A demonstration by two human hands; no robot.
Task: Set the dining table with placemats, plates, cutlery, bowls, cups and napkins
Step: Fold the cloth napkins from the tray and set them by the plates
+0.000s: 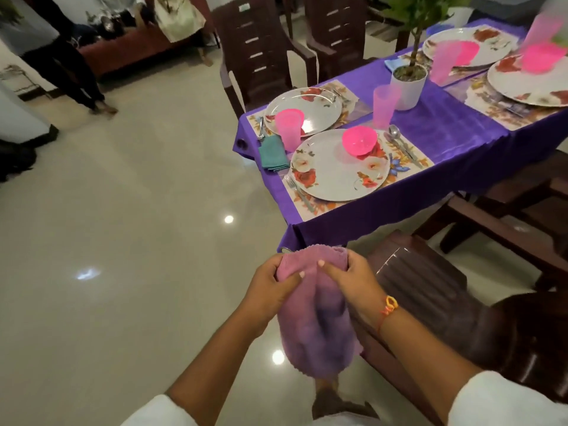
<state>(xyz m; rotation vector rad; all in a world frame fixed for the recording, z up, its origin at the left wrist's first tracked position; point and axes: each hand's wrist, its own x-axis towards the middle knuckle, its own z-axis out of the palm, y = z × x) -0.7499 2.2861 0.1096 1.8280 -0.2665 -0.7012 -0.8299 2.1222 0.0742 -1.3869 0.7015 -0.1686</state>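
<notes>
Napkin [313,318] hanging over the floor [138,241] short of the bench [445,130], my left grip [272,287] and my right grip [350,281] both clamped on its top edge, plate [335,176] and bowl [359,141] ahead on the bench

1 head cam, fwd-down, close.

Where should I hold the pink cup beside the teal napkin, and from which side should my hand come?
Grip the side wall of the pink cup about mid-height, coming from the left end of the table. The cup stands upright and tapers downward, and the far plate and near plate crowd its other sides.
</notes>
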